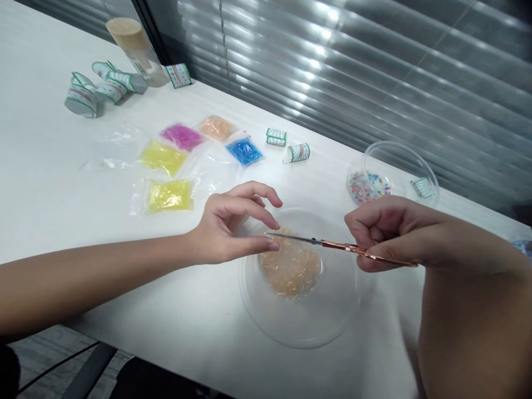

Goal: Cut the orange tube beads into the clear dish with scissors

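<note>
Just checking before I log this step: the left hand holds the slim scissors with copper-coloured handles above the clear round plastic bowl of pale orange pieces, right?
Not quite: the head view shows the right hand holding the slim scissors with copper-coloured handles. They are above the clear round plastic bowl of pale orange pieces, as you say.

1. Across the back, slatted blinds (332,66).
2. At back left, tan-lidded clear jar (139,54), near patterned, green-edged pouches (111,91).
3. Lying flat nearby, magenta packet (182,137), blue packet (244,152) and two yellow packets (163,158).
4. At right, multicoloured beads (366,187) in clear plastic.
</note>
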`<state>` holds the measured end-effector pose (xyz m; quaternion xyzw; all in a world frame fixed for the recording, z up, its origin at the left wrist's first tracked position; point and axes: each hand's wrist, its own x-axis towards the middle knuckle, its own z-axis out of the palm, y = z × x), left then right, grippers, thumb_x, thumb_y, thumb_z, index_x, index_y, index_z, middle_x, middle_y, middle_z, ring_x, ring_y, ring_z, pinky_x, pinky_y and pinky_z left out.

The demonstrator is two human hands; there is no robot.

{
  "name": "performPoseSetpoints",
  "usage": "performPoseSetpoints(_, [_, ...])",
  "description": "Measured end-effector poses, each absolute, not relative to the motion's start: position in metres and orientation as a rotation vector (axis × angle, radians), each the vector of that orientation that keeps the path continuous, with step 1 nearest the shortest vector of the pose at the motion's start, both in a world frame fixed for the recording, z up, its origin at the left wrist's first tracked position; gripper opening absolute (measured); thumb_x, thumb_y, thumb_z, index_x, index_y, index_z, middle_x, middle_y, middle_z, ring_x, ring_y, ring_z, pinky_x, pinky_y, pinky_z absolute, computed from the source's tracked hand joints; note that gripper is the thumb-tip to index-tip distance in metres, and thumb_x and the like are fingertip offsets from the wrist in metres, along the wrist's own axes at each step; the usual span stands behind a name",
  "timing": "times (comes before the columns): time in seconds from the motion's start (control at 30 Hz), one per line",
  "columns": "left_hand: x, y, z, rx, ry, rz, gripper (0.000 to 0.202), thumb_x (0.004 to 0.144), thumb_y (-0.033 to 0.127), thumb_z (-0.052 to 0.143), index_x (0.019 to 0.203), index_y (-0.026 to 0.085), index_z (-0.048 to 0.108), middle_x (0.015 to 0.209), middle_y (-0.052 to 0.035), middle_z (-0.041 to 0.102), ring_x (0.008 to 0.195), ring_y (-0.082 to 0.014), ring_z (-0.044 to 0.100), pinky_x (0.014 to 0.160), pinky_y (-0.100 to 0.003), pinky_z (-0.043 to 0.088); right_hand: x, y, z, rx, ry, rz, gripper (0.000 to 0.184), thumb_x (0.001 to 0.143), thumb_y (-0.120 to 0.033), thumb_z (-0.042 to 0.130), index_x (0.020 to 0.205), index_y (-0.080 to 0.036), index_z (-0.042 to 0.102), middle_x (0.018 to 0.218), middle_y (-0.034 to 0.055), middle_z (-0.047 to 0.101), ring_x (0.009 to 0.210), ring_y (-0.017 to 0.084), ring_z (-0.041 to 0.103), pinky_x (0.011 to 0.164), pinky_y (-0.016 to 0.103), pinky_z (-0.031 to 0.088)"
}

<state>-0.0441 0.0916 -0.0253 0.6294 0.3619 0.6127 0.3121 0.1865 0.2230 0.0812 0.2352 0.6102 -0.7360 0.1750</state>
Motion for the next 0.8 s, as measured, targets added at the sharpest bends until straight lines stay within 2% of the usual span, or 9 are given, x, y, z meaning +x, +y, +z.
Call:
performPoseSetpoints(0.17, [-0.044,0.092,-0.024,1.717,0.970,1.584,0.029,0.060,0.018,0.087,0.086,0.023,0.076,0.098,-0.0085,0.066,0.091,-0.0218,0.063,0.084,-0.039,0.055,0.185,0.223,0.085,0.684,1.720,-2.052,0.036,0.084,-0.026,0.067,0.059,-0.017,0.043,0.053,-0.0074,0.035,0.050,0.004,0.025,0.044,0.020,0.017])
performPoseSetpoints(0.33, [-0.044,0.092,-0.022,1.726,0.955,1.550,0.023,0.062,0.016,0.085,0.082,0.020,0.075,0.099,-0.0100,0.064,0.093,-0.0230,0.063,0.085,-0.041,0.055,0.191,0.223,0.088,0.754,1.798,-1.932,0.035,0.077,-0.023,0.073,0.058,-0.018,0.044,0.050,-0.0085,0.032,0.047,0.004,0.023,0.041,0.019,0.017])
performPoseSetpoints(0.5, [-0.046,0.090,-0.021,1.735,0.912,1.511,0.020,0.068,0.014,0.078,0.087,0.019,0.073,0.105,-0.0113,0.062,0.099,-0.0233,0.061,0.091,-0.041,0.052,0.201,0.215,0.093,0.898,1.984,-1.654,0.035,0.073,-0.025,0.070,0.058,-0.020,0.038,0.049,-0.0058,0.042,0.047,0.007,0.033,0.041,0.020,0.025])
performPoseSetpoints(0.57, [-0.048,0.090,-0.021,1.716,0.892,1.485,0.025,0.070,0.016,0.075,0.095,0.018,0.073,0.109,-0.0127,0.061,0.103,-0.0241,0.059,0.093,-0.040,0.051,0.202,0.210,0.093,0.943,2.153,-1.436,0.034,0.073,-0.029,0.066,0.057,-0.021,0.037,0.048,-0.0050,0.045,0.046,0.008,0.035,0.040,0.022,0.026])
performPoseSetpoints(0.7, [-0.048,0.089,-0.021,1.611,0.867,1.423,0.041,0.075,0.020,0.070,0.116,0.019,0.067,0.119,-0.0145,0.057,0.114,-0.0278,0.055,0.092,-0.039,0.051,0.197,0.195,0.091,0.907,2.597,-0.710,0.035,0.076,-0.035,0.060,0.055,-0.022,0.036,0.045,-0.0047,0.042,0.045,0.011,0.035,0.041,0.027,0.025])
performPoseSetpoints(0.8, [-0.048,0.089,-0.022,1.577,0.870,1.401,0.041,0.078,0.016,0.066,0.119,0.019,0.065,0.122,-0.0146,0.055,0.116,-0.0284,0.055,0.094,-0.040,0.051,0.192,0.182,0.089,0.826,2.792,-0.252,0.036,0.075,-0.038,0.059,0.054,-0.023,0.034,0.042,-0.0045,0.041,0.043,0.013,0.033,0.043,0.029,0.019])
